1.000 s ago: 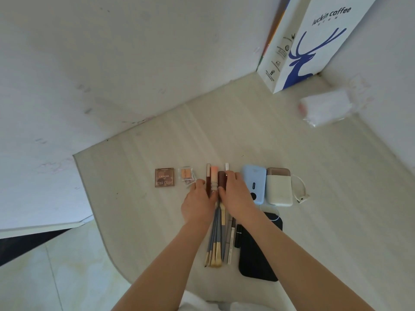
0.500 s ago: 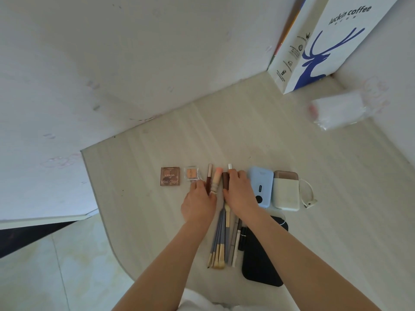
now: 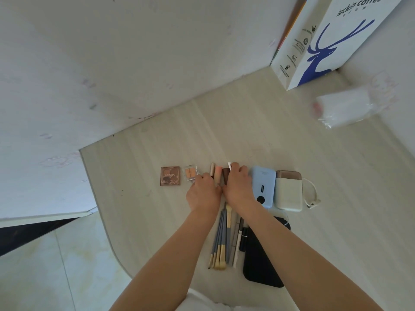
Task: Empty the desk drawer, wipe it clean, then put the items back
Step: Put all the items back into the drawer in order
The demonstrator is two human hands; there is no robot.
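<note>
The makeup brushes [image 3: 221,239] and thin pens [image 3: 238,237] lie in 1 tight bundle on the pale desk [image 3: 292,135], handles trailing back from under both palms, bristle ends just beyond the fingertips. The left hand [image 3: 203,194] and right hand [image 3: 238,187] sit side by side on the bundle, thumbs touching, fingers bent down over the tips; whether they pinch a brush or only press on it I cannot tell. The drawer itself is out of view.

The risk is a roll: these are slim, round handles, so a sideways nudge from either hand may scatter them toward the desk edge near the wrists. Just left of the left fingers the small clear blush pan [image 3: 190,173] could be knocked into the brown eyeshadow palette [image 3: 170,175]. Just right of the right fingers, the blue power bank [image 3: 263,187] crowds the hand.
</note>
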